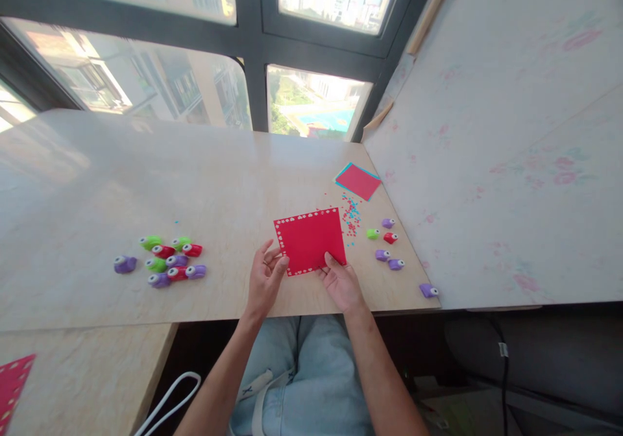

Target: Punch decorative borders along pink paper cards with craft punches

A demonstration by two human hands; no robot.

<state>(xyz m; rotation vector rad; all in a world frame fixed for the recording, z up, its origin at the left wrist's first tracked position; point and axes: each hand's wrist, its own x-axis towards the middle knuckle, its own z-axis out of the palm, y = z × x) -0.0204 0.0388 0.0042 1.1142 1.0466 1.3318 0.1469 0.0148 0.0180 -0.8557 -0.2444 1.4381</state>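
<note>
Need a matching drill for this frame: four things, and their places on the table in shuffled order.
Things:
1. red sheet with punched edges
2. stack of red and blue sheets
3. big cluster of paper punches
4. lone purple punch

Places:
A. left part of the table
B. far right, beside the window corner
C. between the left hand and right hand
D. near right table corner

Pairs: 1-C, 2-B, 3-A, 4-D
</note>
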